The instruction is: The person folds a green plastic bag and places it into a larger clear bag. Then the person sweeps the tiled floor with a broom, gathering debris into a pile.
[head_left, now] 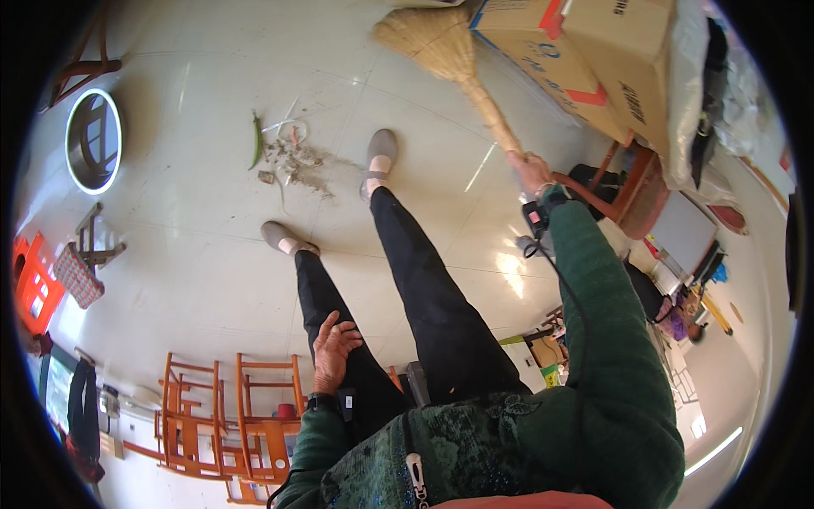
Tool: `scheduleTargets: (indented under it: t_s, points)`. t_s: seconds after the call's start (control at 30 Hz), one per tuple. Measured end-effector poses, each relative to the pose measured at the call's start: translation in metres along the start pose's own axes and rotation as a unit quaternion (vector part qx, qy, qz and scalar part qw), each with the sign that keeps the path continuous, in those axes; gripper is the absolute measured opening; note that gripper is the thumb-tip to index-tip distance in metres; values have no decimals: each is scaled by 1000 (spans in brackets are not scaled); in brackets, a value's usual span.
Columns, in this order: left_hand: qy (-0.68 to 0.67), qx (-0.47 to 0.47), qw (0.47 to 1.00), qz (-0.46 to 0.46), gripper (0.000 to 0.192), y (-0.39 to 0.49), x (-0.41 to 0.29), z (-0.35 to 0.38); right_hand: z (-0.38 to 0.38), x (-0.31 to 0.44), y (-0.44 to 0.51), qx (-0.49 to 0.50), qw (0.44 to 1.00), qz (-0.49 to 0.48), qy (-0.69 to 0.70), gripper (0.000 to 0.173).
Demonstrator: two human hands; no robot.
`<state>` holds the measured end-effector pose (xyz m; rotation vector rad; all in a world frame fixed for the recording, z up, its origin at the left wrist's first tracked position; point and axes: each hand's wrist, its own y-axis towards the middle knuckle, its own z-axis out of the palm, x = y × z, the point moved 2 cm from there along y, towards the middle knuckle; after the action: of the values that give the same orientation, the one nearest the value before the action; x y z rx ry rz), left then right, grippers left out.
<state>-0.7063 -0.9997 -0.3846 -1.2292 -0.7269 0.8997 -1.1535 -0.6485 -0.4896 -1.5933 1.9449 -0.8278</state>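
Note:
My right hand (531,173) grips the handle of a straw broom (445,48), whose fanned bristles lie on or just over the pale tiled floor beside a cardboard box. My left hand (336,354) holds nothing; its fingers are apart, in front of my left thigh. Ahead of my feet a scattered pile of dirt and debris (299,162) lies on the floor, with a green pod (255,140) at its left edge and white strips above it.
Large cardboard boxes (572,63) stand at the upper right, near a wooden chair (642,191). At left are a metal basin (94,141), a small folding stool (79,273) and an orange plastic stool (38,280). Wooden chairs (241,420) stand at the lower left.

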Motion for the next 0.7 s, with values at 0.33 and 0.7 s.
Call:
scheduleTargets:
  t_s: [0.33, 0.7]
  points:
    - [30, -11, 999, -38, 50, -8, -14, -11, -16, -27, 9, 190, 913, 227, 281, 55]
    - [-58, 21, 998, 1, 52, -16, -17, -40, 37, 84, -228, 143, 956, 122, 225, 56]
